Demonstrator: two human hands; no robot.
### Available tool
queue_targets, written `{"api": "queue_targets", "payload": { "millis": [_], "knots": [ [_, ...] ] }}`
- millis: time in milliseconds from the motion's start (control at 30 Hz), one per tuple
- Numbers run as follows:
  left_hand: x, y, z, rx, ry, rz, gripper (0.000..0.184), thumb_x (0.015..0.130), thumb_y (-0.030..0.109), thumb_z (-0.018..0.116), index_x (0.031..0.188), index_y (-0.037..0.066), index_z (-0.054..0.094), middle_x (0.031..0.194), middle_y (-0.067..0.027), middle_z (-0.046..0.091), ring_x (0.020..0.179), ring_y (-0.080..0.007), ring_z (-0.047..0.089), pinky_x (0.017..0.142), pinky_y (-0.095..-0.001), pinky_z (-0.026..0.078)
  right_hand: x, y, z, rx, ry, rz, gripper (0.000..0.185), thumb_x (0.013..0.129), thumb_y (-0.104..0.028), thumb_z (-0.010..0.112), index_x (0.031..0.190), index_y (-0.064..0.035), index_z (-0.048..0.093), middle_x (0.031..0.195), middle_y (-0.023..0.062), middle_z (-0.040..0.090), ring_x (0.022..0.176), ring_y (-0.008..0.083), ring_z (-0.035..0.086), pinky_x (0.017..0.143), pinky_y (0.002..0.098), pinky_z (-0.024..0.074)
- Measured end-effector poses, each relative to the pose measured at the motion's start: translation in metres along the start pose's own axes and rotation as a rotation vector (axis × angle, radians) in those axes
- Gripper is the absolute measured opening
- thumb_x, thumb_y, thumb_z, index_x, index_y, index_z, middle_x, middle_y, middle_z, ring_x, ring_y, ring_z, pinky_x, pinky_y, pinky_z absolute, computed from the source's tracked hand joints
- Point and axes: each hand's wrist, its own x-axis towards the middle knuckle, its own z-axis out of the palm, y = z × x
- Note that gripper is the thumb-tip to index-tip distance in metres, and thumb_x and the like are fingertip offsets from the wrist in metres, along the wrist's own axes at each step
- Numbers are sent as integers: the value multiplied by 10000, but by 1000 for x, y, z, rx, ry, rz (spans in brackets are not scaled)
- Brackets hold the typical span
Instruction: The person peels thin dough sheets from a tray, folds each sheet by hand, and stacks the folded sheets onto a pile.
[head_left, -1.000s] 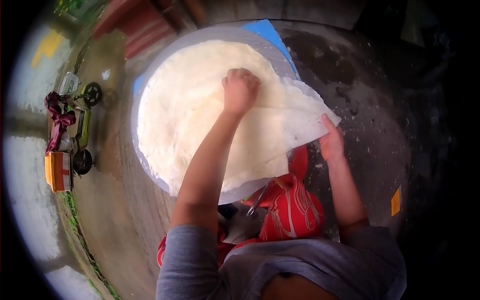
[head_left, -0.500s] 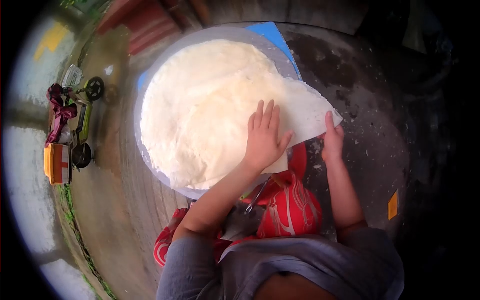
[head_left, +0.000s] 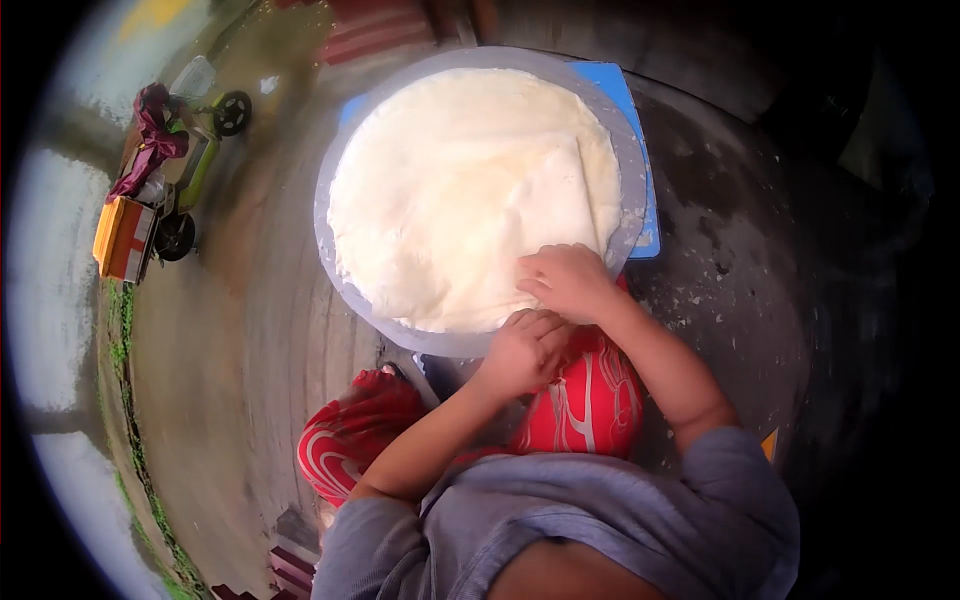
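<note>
Left hand (head_left: 520, 352) and right hand (head_left: 575, 283) curl at the near edge of the pale sheet (head_left: 440, 190) — whether pinching, I cannot tell; likely floppy, tearable — best held broadly.

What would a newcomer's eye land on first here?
Probably the broad, pale, round floppy sheet, layered on a round grey board at upper centre, with both bare hands, left and right, at its near edge. Next, the red trousers with pale swirls just below, then the green two-wheeled scooter off to the left.
</note>
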Motion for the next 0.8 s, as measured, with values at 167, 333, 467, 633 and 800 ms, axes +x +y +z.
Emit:
{"api": "queue_targets", "payload": {
  "millis": [167, 333, 467, 633, 800],
  "knots": [
    [-42, -37, -37, 568, 686, -804, 662, 754, 181, 698, 1320, 11, 398, 1274, -183, 453, 1239, -403, 340, 978, -520, 310, 3, 31, 32, -288, 555, -251, 426, 844, -374, 585, 1231, -197, 577, 1291, 93, 515, 1261, 288, 409, 1071, 429, 261],
    [-73, -86, -53, 372, 649, -1279, 763, 743, 271, 716, 1340, -18, 339, 1265, -238, 451, 1224, -399, 386, 985, -509, 330, 3, 27, 41, -393, 419, -214, 440, 875, -316, 558, 1307, -256, 510, 1415, 49, 410, 1336, 262, 329, 1120, 428, 181],
    [-113, -140, -33, 72, 772, -1232, 527, 725, 183, 705, 1157, -58, 523, 914, -179, 604, 851, -309, 601, 761, -406, 476, 10, 20, 49, -333, 364, -319, 427, 878, -274, 550, 1301, -227, 514, 1412, 32, 416, 1332, 230, 338, 1118, 417, 189],
    [-43, -78, -86, -949, 1132, -1326, 152, 758, 59, 652, 866, 4, 560, 634, 16, 490, 453, -56, 336, 421, -240, 278, 11, 23, 51, -276, 374, -344, 384, 862, -236, 559, 1242, -181, 560, 1362, 30, 479, 1302, 231, 383, 1100, 417, 237],
    [36, -31, -55, -894, 850, -815, 261, 799, 124, 669, 989, -31, 580, 667, 5, 543, 536, -68, 455, 513, -219, 383, 25, 44, 37, 543, 350, -198, 323, 911, -266, 545, 1189, -105, 580, 1126, 43, 616, 1045, 185, 567, 876, 342, 451]
  ]
}}
